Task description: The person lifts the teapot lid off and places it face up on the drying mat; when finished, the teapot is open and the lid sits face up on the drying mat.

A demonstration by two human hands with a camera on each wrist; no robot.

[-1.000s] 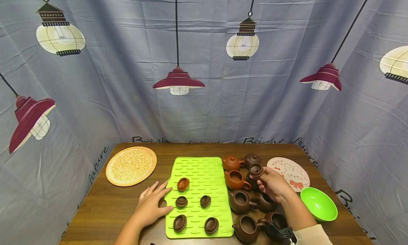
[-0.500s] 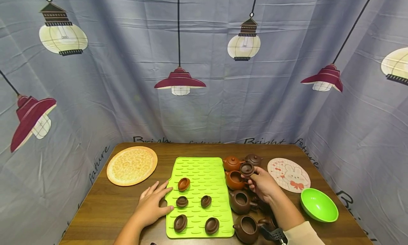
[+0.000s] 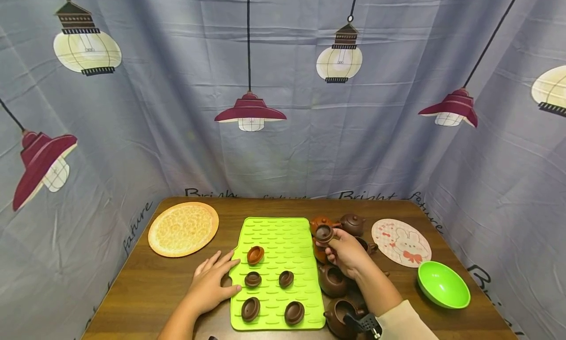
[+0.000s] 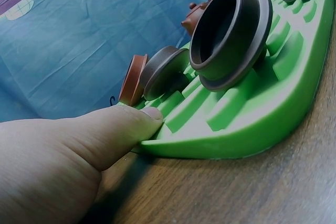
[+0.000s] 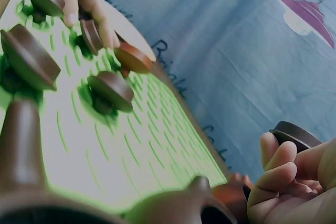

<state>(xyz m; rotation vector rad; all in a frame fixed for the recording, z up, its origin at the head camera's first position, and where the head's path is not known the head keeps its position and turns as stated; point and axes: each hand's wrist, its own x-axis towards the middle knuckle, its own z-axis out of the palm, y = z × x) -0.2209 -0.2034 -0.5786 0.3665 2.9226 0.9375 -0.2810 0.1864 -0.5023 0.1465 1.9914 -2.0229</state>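
Right now the right hand (image 3: 349, 256) pinches a dark brown teapot lid (image 3: 325, 234) above the reddish-brown teapots (image 3: 319, 223), just beyond the green mat's (image 3: 280, 234) right edge. Spread and relaxed, the left hand (image 3: 211, 286) touches its left edge. Five upturned lids (image 3: 294, 313) lie tilted there; open mat stretches beyond them to the far edge.

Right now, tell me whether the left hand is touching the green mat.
Touching. The left wrist view shows it: the thumb of the left hand rests on the edge of the green mat, with no gap between.
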